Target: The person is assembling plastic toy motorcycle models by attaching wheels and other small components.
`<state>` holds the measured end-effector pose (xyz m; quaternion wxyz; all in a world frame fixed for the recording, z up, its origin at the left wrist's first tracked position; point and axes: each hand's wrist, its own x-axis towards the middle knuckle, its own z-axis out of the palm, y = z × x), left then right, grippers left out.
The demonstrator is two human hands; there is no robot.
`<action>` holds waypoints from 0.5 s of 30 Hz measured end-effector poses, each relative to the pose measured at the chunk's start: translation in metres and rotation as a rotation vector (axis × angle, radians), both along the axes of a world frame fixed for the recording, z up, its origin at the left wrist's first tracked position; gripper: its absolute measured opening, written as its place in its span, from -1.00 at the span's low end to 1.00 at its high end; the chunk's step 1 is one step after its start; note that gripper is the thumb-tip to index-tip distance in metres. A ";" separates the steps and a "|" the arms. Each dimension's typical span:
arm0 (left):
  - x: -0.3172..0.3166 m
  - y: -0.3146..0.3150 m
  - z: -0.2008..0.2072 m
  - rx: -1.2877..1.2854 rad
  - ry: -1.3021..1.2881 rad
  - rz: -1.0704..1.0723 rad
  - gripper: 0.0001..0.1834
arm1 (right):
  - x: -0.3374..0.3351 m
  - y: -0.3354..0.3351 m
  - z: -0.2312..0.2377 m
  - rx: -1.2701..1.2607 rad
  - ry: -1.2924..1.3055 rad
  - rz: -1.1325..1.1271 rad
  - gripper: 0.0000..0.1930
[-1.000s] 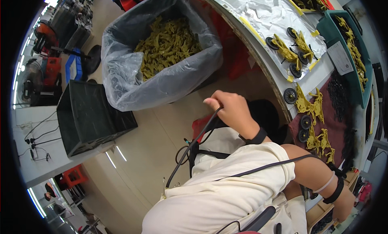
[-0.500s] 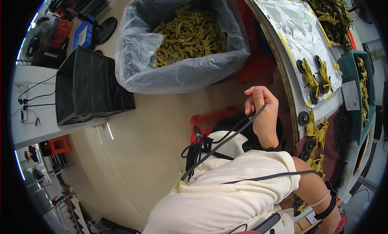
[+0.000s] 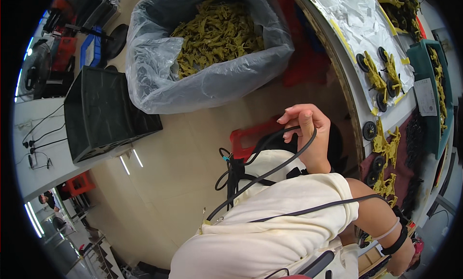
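My right hand (image 3: 313,139) rises beyond my cream left sleeve (image 3: 323,194), its thumb and curved fingers around a black cable (image 3: 270,172). The cable bends in a loop at the hand and runs back to the shirt. Beside the loop hangs a tangled bundle of black cord (image 3: 235,175) with a small blue tie. My left arm bends toward the lower right, a dark band and a pale band around it. The left hand (image 3: 401,265) shows only partly near the rim; its fingers and anything in them are hidden.
A plastic-lined bin (image 3: 212,93) holds many olive-yellow parts. Right of me, a workbench (image 3: 354,110) carries foil, yellow parts with black wheels (image 3: 370,130) and a green crate (image 3: 431,141). A dark crate (image 3: 103,115) stands left, and a red stool (image 3: 239,144) is near the cord.
The right hand's fingers have spread a little and extended leftward, and the cable's loop at the hand is wider. The whole view has shifted and turned slightly.
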<state>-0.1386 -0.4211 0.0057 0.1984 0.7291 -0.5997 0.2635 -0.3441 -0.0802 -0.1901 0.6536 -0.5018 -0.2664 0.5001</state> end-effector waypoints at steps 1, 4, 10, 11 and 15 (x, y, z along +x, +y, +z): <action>0.002 0.003 -0.006 0.000 0.015 0.001 -0.67 | -0.001 -0.002 -0.003 -0.013 -0.019 0.006 -0.53; 0.006 0.005 -0.017 -0.008 0.030 0.009 -0.67 | -0.015 -0.005 -0.008 -0.055 0.026 0.043 -0.43; -0.009 0.016 -0.018 0.004 0.033 -0.003 -0.67 | -0.011 -0.006 -0.009 -0.311 0.325 0.404 -0.02; -0.013 0.015 -0.015 0.007 0.023 -0.002 -0.66 | -0.008 -0.006 -0.011 -0.336 0.363 0.449 -0.02; -0.015 0.021 -0.032 -0.049 0.094 -0.064 -0.65 | -0.015 -0.008 -0.035 -0.109 0.330 0.352 -0.05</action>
